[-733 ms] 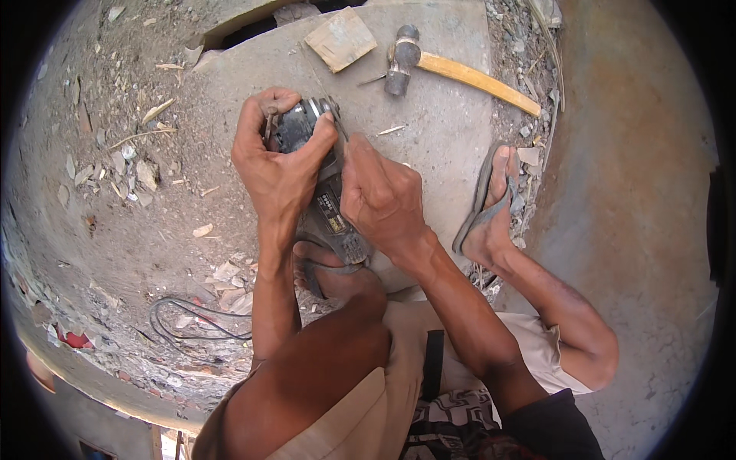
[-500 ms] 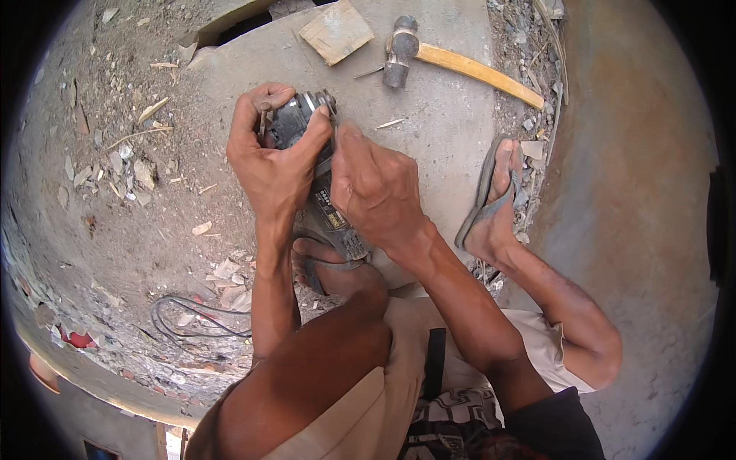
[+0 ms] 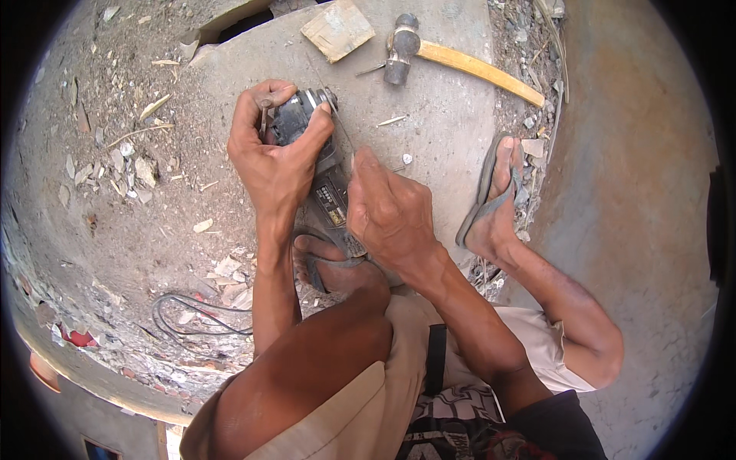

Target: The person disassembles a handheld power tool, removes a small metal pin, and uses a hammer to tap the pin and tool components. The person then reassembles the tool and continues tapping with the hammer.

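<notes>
My left hand (image 3: 274, 167) grips the head of a black angle grinder (image 3: 330, 201), thumb on one side and fingers round the far side. The grinder is tilted, with its body running down toward my left foot (image 3: 333, 270). A thin, dark line, perhaps a disc seen edge-on, runs along the right of the grinder's head. My right hand (image 3: 391, 211) is curled just right of the grinder's body, with its fingertips close to the lower end of that line. Whatever its fingers hold is hidden.
On the concrete slab (image 3: 448, 123) ahead lie a ball-peen hammer (image 3: 475, 70) with a wooden handle and a wooden block (image 3: 337, 31). Rubble and chips (image 3: 138, 172) cover the ground at left. A black cable (image 3: 188, 328) loops at lower left. My right foot (image 3: 498, 192) wears a flip-flop.
My right hand has moved down and to the right, away from the grinder's head, uncovering the thin line. My left hand and the grinder have hardly moved.
</notes>
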### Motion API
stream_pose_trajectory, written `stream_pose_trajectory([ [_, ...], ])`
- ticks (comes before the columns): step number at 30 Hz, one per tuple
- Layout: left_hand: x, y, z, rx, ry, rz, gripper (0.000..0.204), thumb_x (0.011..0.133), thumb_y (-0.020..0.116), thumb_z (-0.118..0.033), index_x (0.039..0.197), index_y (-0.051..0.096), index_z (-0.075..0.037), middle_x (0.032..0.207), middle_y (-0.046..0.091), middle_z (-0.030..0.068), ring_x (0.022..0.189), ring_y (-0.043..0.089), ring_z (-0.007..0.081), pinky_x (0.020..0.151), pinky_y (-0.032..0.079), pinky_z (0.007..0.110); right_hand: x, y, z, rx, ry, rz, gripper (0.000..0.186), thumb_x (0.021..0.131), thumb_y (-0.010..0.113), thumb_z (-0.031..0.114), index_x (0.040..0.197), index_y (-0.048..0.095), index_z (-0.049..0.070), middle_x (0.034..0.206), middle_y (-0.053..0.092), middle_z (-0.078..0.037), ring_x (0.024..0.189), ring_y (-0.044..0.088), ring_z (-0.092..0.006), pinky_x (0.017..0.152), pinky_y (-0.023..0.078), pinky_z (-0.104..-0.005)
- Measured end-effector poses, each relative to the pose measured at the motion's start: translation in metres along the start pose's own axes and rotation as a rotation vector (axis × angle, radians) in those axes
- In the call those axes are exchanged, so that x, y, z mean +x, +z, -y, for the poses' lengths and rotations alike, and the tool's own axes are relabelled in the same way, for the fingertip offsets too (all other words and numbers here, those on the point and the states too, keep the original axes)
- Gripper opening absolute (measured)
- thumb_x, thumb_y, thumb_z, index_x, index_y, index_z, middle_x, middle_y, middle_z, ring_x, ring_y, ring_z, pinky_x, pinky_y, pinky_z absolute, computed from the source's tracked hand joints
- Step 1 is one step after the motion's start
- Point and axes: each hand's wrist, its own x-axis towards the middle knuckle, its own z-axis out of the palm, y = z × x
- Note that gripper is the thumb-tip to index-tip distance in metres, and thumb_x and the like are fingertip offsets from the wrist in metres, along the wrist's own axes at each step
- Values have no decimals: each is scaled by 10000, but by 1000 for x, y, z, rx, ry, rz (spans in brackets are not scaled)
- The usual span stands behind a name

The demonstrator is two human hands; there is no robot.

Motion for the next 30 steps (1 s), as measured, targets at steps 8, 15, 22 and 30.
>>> stream_pose_trajectory([
  [8, 0, -1, -2, 9, 10, 1, 351, 795, 882, -54, 1050, 645, -9, 1123, 683, 82, 960, 657, 134, 844, 554, 277, 4, 5, -1, 41, -31, -33, 332, 866, 688, -53, 1192, 637, -91, 733, 658, -176, 610, 684, -371, 494, 512, -451],
  [15, 1, -1, 5, -16, 40, -9, 350, 799, 883, -64, 1056, 653, -2, 1127, 687, 90, 964, 660, 135, 849, 555, 275, 27, 8, -4, 46, -75, -11, 302, 895, 662, 3, 1166, 607, -118, 746, 693, -188, 590, 703, -359, 494, 542, -449],
  [22, 0, 0, 3, -10, 32, 6, 342, 802, 877, -43, 1056, 652, 0, 1130, 685, 95, 971, 662, 138, 853, 557, 281, 24, 7, -5, 51, -62, -16, 303, 878, 673, -34, 1167, 631, -114, 741, 676, -204, 633, 696, -382, 517, 530, -450],
  [30, -1, -1, 0, -10, 4, -1, 330, 804, 875, -29, 1046, 651, -7, 1104, 687, 78, 949, 656, 125, 835, 549, 269, 28, 11, -6, 89, -68, -21, 317, 870, 671, -60, 1184, 643, -87, 740, 671, -213, 612, 677, -407, 487, 504, -462],
])
